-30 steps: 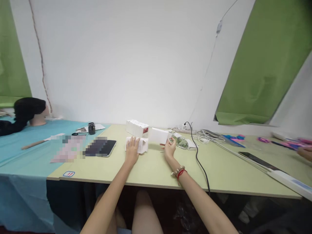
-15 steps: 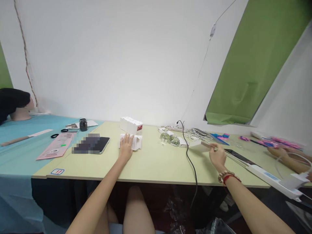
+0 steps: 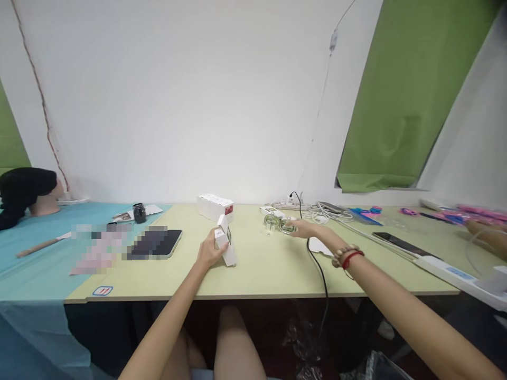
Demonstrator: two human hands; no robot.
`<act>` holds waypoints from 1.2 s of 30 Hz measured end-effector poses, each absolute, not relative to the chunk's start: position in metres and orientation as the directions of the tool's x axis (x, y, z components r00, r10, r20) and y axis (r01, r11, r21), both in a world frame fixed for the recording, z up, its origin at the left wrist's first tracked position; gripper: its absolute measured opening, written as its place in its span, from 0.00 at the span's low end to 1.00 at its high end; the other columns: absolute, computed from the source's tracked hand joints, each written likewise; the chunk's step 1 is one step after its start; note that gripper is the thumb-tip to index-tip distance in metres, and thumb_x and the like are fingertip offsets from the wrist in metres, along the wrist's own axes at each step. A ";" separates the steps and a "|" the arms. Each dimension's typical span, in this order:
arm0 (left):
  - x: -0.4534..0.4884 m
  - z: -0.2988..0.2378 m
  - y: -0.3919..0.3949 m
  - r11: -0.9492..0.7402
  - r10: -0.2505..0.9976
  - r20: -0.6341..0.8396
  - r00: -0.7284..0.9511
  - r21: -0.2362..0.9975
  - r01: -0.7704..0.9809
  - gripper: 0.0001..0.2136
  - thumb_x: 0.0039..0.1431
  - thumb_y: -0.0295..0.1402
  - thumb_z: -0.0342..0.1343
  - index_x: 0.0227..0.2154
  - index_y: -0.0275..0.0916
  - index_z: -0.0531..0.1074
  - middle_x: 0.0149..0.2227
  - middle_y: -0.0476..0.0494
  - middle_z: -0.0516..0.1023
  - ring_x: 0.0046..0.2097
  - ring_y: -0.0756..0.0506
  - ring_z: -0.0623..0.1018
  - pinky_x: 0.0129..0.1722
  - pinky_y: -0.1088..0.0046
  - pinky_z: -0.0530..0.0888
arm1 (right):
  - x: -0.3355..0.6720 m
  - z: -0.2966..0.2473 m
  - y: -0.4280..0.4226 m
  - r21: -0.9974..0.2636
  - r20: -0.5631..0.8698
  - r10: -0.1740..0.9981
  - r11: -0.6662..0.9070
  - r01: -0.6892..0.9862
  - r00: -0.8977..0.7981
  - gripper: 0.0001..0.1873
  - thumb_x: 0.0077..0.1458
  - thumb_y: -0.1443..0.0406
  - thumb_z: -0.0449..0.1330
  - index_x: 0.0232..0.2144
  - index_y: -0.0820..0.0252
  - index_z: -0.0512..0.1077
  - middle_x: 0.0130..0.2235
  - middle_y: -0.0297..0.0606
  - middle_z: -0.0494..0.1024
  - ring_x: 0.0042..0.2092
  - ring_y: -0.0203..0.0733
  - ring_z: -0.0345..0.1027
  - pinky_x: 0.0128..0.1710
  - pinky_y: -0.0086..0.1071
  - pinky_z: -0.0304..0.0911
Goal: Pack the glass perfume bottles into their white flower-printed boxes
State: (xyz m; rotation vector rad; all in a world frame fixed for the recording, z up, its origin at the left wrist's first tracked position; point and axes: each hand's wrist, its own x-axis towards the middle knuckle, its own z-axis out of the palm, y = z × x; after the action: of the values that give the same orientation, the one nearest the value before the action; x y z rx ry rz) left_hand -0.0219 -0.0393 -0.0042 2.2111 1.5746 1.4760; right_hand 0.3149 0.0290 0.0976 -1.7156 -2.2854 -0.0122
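My left hand (image 3: 209, 250) is closed around a small white carton (image 3: 227, 250), which is tilted up off the table with an open side facing right. My right hand (image 3: 303, 228) stretches across the table, fingers extended at two round, clear-and-green looped items (image 3: 273, 221). Its fingertips reach the right-hand one; whether they grip it cannot be made out. Below the right wrist lies a flat white piece (image 3: 320, 246), partly covered by the forearm. A longer white box (image 3: 215, 207) with a red patch stands behind the left hand.
A black cable (image 3: 320, 272) runs over the table's front edge. On the left lie a phone-like dark device (image 3: 174, 243) and a dark jar (image 3: 139, 212). Right are white cords (image 3: 328, 211), a black phone (image 3: 400, 244), a power strip (image 3: 455, 274) and another person's hand (image 3: 481, 235).
My left hand has gone from lying flat on the white carton to holding it upright. My right hand has released the flat white piece and moved left to the green looped items.
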 end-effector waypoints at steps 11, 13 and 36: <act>-0.020 -0.014 -0.050 -0.612 0.734 0.648 0.205 0.499 0.613 0.21 0.42 0.46 0.51 0.38 0.36 0.67 0.35 0.41 0.73 0.37 0.42 0.73 0.37 0.67 0.70 | 0.130 0.141 -0.020 -0.338 -0.070 0.373 0.864 0.374 -0.925 0.24 0.34 0.56 0.68 0.34 0.63 0.73 0.29 0.32 0.74 0.31 0.36 0.65 0.30 0.25 0.59; -0.018 -0.011 -0.052 -0.573 0.761 0.624 0.178 0.519 0.634 0.20 0.46 0.44 0.51 0.40 0.36 0.67 0.33 0.43 0.73 0.33 0.44 0.73 0.34 0.69 0.70 | 0.127 0.143 -0.007 -0.351 -0.082 0.391 0.850 0.394 -0.917 0.19 0.34 0.57 0.68 0.27 0.66 0.72 0.22 0.27 0.70 0.25 0.30 0.60 0.24 0.21 0.55; -0.006 0.008 -0.034 -0.325 0.946 0.272 0.180 0.766 0.555 0.14 0.60 0.41 0.39 0.31 0.39 0.65 0.33 0.44 0.68 0.35 0.47 0.68 0.32 0.74 0.62 | 0.309 0.091 0.213 -0.598 0.146 0.955 -0.122 0.792 0.257 0.17 0.46 0.71 0.56 0.42 0.69 0.68 0.35 0.50 0.75 0.35 0.48 0.72 0.32 0.35 0.67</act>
State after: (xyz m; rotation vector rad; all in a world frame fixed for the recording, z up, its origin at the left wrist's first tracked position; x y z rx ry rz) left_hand -0.0061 -0.0344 0.0079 1.9567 1.4060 1.0157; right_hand 0.3090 0.2129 0.0907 -1.9584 -1.5793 0.3684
